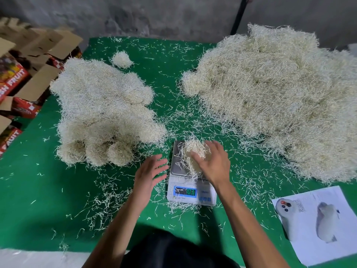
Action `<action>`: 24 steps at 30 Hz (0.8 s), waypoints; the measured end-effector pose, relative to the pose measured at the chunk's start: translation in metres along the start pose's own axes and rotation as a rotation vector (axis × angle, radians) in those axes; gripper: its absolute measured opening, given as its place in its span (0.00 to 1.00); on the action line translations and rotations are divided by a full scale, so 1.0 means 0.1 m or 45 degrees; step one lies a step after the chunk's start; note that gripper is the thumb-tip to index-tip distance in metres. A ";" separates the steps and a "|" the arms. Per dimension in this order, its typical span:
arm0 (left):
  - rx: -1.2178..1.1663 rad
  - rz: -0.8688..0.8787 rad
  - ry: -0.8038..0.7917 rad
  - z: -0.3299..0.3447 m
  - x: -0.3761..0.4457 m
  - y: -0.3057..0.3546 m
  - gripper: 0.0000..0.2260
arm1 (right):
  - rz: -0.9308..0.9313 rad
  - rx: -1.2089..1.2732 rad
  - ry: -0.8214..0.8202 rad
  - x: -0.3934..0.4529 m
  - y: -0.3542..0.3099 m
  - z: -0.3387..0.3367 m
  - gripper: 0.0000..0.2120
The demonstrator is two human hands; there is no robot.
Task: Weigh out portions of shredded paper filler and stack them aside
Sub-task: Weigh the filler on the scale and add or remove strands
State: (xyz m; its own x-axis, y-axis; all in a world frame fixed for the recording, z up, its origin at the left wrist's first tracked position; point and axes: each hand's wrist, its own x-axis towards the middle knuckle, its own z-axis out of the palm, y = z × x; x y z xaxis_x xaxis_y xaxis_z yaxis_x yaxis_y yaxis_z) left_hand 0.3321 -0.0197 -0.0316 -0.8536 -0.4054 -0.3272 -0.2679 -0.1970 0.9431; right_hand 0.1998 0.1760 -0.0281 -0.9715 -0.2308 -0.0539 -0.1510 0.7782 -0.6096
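on the steel platform of the digital scale (191, 182), near the front edge of the green table (38, 190), sits one portion of shredded paper filler (193, 153). the portion is a rough oval wad, its long axis running front to back along the platform, the nearer end trailing loose strands over the platform edge toward the lit display. display digits are blurred and not reliably legible.

right hand (212, 163): fingers curled over and around the portion from the right, thumb pressed into its near side; the hand grips it while it rests on the platform. left hand (149, 173): fingers straight and slightly spread, palm turned toward the scale, just beside its left edge, holding nothing; whether it touches the scale cannot be told.

the portion is pale cream, made of fine crinkled strips, densely packed at the core and frayed at the margins.

left of the scale stands a stack of rounded wads (102, 113) of the same material; one separate small wad (121, 59) lies behind it. right of the scale lies a large loose heap (280, 93). stray strands litter the table. a printed sheet (318, 223) lies at the front right; open cartons (23, 78) stand off the left edge.
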 end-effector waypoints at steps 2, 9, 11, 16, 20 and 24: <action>-0.065 -0.098 -0.011 0.02 -0.03 -0.02 0.18 | -0.042 -0.231 -0.161 0.05 -0.11 0.12 0.42; -0.436 -0.379 0.035 0.12 -0.04 0.03 0.31 | -0.195 0.067 -0.548 -0.05 -0.52 0.41 0.28; -0.059 -0.268 0.077 0.08 0.05 0.10 0.25 | -0.448 0.210 -0.576 -0.19 -0.80 0.44 0.24; 0.274 0.041 0.103 0.17 0.22 0.51 0.20 | -0.464 0.701 -0.225 -0.21 -1.33 0.45 0.12; 0.020 -0.223 -0.258 0.12 0.19 0.72 0.10 | -0.403 0.612 -0.133 0.08 -1.30 0.41 0.13; -0.703 -0.132 0.056 -0.06 0.34 0.87 0.21 | -0.664 0.504 -0.263 -0.07 -1.27 0.54 0.22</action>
State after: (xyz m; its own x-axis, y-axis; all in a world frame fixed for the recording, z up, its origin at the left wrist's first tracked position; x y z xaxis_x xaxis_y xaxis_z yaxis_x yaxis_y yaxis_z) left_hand 0.2829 -0.0560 0.0389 -0.8126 -0.3937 -0.4298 -0.0656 -0.6710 0.7386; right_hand 0.2354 0.0477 0.0072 -0.7290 -0.6549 0.1994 -0.4735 0.2720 -0.8377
